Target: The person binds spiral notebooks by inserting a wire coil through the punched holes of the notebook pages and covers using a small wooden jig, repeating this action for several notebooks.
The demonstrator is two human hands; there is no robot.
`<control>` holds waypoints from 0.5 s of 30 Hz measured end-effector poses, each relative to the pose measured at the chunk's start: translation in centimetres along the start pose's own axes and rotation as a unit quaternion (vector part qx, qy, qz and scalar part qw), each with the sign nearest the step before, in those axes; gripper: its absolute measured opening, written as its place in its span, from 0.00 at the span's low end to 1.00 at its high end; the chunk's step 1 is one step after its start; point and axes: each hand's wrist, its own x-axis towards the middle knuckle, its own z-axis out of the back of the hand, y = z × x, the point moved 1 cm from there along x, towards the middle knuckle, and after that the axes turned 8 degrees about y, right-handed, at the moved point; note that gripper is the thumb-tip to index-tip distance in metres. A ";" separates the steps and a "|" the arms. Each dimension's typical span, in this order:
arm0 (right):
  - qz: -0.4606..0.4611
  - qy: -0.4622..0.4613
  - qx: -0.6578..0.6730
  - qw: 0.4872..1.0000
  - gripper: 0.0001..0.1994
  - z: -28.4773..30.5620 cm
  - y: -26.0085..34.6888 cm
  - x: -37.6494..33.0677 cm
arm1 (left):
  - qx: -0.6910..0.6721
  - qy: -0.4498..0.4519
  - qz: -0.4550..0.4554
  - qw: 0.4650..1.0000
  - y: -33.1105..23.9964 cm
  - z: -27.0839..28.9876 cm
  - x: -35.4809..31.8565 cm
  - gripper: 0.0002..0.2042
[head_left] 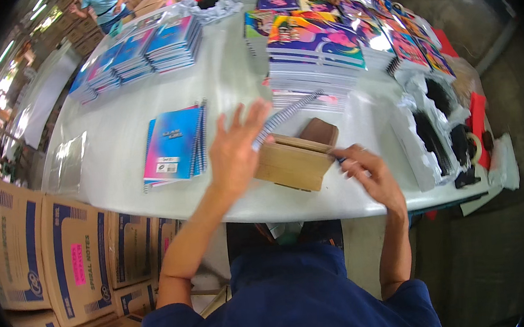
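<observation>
My left hand [233, 150] is raised over the table with its fingers stretched and slightly spread, somewhat blurred. Against its thumb side lies a spiral-bound edge [289, 118], slanting up to the right; the notebook it belongs to is hardly visible. Just below stands a brown box-like block [295, 165] with a slot along its top. At the block's right end, my right hand [367, 171] is closed on a small dark tool [339, 158], whose kind I cannot make out. A brown object [319, 131] sits behind the block. Left of my hands is a small stack of blue-pink spiral notebooks [175, 145].
Tall stacks of colourful notebooks [314, 45] stand ahead, and blue notebook stacks [171, 43] at far left. White-wrapped black coils [427, 141] and a tape roll [475, 148] lie right. Cardboard boxes [75, 257] are piled lower left. Other people work across the table.
</observation>
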 end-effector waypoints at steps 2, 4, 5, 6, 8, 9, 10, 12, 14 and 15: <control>-0.101 -0.072 -0.079 0.989 0.11 1.6 -3.1 -0.1 | -0.065 -0.023 0.065 0.995 2.9 3.0 0.9 0.29; -0.131 -0.113 -0.226 0.959 0.12 2.6 -8.3 -0.8 | -0.018 -0.062 0.080 0.995 4.8 6.3 1.1 0.29; -0.131 -0.117 -0.294 0.940 0.12 3.1 -11.7 -1.8 | -0.007 -0.063 0.082 0.995 5.5 7.4 0.9 0.28; -0.127 -0.118 -0.358 0.917 0.12 3.4 -13.6 -2.3 | 0.006 -0.064 0.087 0.994 6.3 8.5 0.7 0.27; -0.061 -0.145 -0.485 0.860 0.13 3.3 -13.7 -2.5 | -0.012 -0.069 0.116 0.991 8.2 9.9 -0.6 0.26; -0.028 -0.159 -0.544 0.823 0.14 3.3 -13.6 -2.3 | -0.045 -0.073 0.136 0.987 9.2 10.0 -1.5 0.26; -0.028 -0.204 -0.481 0.852 0.14 3.1 -12.5 -1.3 | -0.078 -0.076 0.154 0.982 10.3 10.3 -2.2 0.25; -0.019 -0.281 -0.337 0.898 0.14 1.5 -7.5 2.2 | -0.174 -0.146 0.189 0.955 12.8 11.9 -3.8 0.23; 0.034 -0.229 -0.137 0.963 0.14 -2.1 -2.6 4.9 | -0.254 -0.213 0.192 0.924 13.9 12.9 -3.9 0.27; 0.166 -0.138 -0.069 0.974 0.12 -4.5 -1.9 6.1 | -0.278 -0.230 0.191 0.913 14.2 13.3 -3.5 0.28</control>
